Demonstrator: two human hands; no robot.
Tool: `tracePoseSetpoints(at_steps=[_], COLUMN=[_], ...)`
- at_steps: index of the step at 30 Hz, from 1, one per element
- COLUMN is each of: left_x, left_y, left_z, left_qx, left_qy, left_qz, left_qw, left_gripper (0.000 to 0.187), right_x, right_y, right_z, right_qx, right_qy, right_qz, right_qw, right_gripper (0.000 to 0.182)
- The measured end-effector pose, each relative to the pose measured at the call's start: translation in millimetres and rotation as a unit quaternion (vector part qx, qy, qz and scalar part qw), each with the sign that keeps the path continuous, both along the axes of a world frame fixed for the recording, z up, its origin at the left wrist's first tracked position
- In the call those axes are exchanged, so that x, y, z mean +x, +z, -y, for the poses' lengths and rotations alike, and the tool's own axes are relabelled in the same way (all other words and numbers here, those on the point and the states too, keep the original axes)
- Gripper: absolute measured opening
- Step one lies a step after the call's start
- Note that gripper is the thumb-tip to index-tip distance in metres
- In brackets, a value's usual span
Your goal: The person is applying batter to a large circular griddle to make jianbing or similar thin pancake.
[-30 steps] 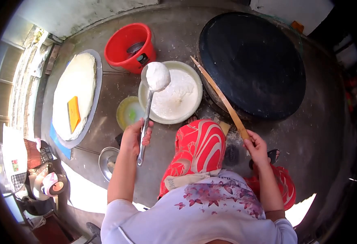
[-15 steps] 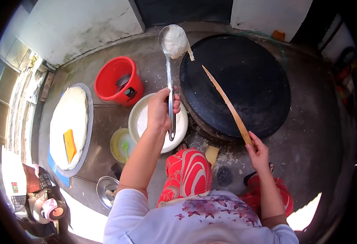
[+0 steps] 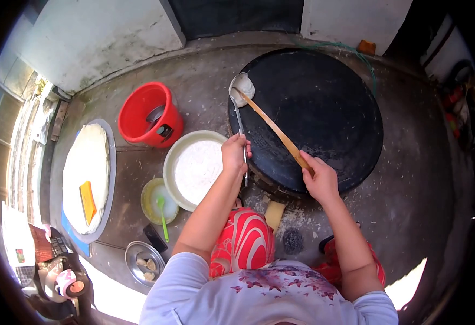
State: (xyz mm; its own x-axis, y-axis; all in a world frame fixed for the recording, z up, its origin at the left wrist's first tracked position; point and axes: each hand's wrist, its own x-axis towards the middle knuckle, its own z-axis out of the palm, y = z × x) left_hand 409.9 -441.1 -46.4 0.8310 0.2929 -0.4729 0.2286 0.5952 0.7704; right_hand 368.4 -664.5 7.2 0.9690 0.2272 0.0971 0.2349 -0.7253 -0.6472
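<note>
My left hand (image 3: 236,154) is closed round the handle of a metal ladle (image 3: 237,116). The ladle's bowl overlaps the left rim of a large round black griddle (image 3: 318,124), with white batter (image 3: 244,86) at the bowl. A long, thin wooden spatula (image 3: 275,127) is gripped in my right hand (image 3: 319,176). Its tip meets the batter at the ladle, and its length crosses over the griddle. Left of the griddle stands a wide white basin (image 3: 168,168) of pale batter or flour (image 3: 197,170), partly behind my left forearm.
A red bucket (image 3: 134,122) stands behind the basin. Nearer are a small yellow bowl (image 3: 146,203) with a green brush or spoon (image 3: 163,216), and a metal bowl (image 3: 131,260). Far left, an orange scraper (image 3: 88,203) lies on a white stack (image 3: 88,162). A yellow sponge-like block (image 3: 274,215) lies by my foot.
The ladle has come down and right to the griddle's left edge, its bowl turned. The spatula has swung left so that its tip meets the ladle.
</note>
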Motion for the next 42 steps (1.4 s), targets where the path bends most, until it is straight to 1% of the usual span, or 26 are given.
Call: tracePoseSetpoints(at_steps=[4,6,8,12,14,18,20,22,23,24,25,26,27,28,30,31,32,33,34,35,36,37,38,40,41,42], left_x=[-7,-11,-14,-17,-17,20,42,52,55,56,58,59,60,60,60,58,56,54,49,40,29,16,4,-17,-27,-36], left_y=[4,5,5,10,16,-2,1,23,36,50,61,71,82,95,112,119,125,130,132,132,131,130,125,110,102,93], left_z=[-5,-3,-1,3,4,-11,-22,-29,-31,-33,-37,-40,-43,-45,-47,-47,-47,-48,-49,-50,-53,-56,-59,-64,-65,-66], left_qx=[0.039,0.04,0.109,0.159,0.153,0.12,0.119,0.106,0.049,-0.008,-0.009,-0.094,-0.179,-0.241,-0.405,-0.404,-0.45,-0.495,-0.493,-0.505,-0.516,-0.507,-0.507,-0.483,-0.484,-0.497], left_qy=[0.007,0.018,0.028,0.056,-0.003,-0.052,-0.064,-0.08,-0.085,-0.09,-0.09,-0.117,-0.142,-0.152,-0.161,-0.161,-0.168,-0.175,-0.178,-0.179,-0.178,-0.164,-0.166,-0.127,-0.128,-0.099], left_qz=[-0.017,-0.028,-0.001,0.041,0.026,-0.017,-0.023,-0.016,-0.012,-0.01,-0.011,0.023,0.057,0.079,0.1,0.099,0.116,0.132,0.13,0.131,0.134,0.128,0.129,0.113,0.111,0.092], left_qw=[0.999,0.999,0.994,0.985,0.988,0.991,0.991,0.991,0.995,0.996,0.996,0.988,0.972,0.955,0.895,0.895,0.869,0.841,0.841,0.834,0.827,0.837,0.836,0.859,0.858,0.857], left_gripper=[0.006,0.009,0.014,0.015,0.013,0.009,0.007,0.01,0.013,0.017,0.017,0.021,0.025,0.027,0.029,0.029,0.03,0.03,0.03,0.031,0.032,0.034,0.034,0.033,0.033,0.033], right_x=[1,5,7,11,11,11,5,-4,-7,-8,-8,-6,-2,4,21,33,47,62,68,67,66,65,63,42,44,55], right_y=[10,7,1,-15,-16,-1,12,22,13,6,-2,-11,-22,-30,-40,-40,-37,-32,-29,-25,-19,-17,-36,-22,-26,-32], right_z=[-2,-3,-1,6,8,19,27,33,38,40,41,41,41,38,32,28,24,19,15,10,5,3,6,-5,-9,-7], right_qx=[0.041,0.024,0.006,0.007,0.011,-0.006,-0.013,-0.063,-0.095,-0.095,-0.139,-0.182,-0.215,-0.214,-0.259,-0.289,-0.288,-0.299,-0.31,-0.309,-0.155,0.003,0.094,-0.062,-0.146,-0.147], right_qy=[-0.002,-0.005,-0.012,-0.023,-0.02,-0.018,-0.016,-0.035,0.0,0.001,0.047,0.094,0.125,0.125,0.156,0.153,0.152,0.114,0.076,0.073,0.017,-0.04,-0.011,0.054,0.073,0.071], right_qz=[0.022,0.017,0.015,0.035,0.038,0.035,0.049,0.071,0.142,0.142,0.182,0.221,0.258,0.258,0.294,0.297,0.297,0.286,0.274,0.274,0.183,0.085,0.069,0.072,0.108,0.107], right_qw=[0.999,1.0,1.0,0.999,0.999,0.999,0.999,0.995,0.985,0.985,0.972,0.954,0.934,0.934,0.907,0.897,0.898,0.903,0.907,0.908,0.971,0.996,0.993,0.994,0.98,0.981], right_gripper=[0.041,0.04,0.04,0.038,0.038,0.039,0.039,0.039,0.041,0.041,0.043,0.045,0.046,0.046,0.045,0.044,0.044,0.044,0.043,0.043,0.044,0.044,0.043,0.044,0.044,0.044])
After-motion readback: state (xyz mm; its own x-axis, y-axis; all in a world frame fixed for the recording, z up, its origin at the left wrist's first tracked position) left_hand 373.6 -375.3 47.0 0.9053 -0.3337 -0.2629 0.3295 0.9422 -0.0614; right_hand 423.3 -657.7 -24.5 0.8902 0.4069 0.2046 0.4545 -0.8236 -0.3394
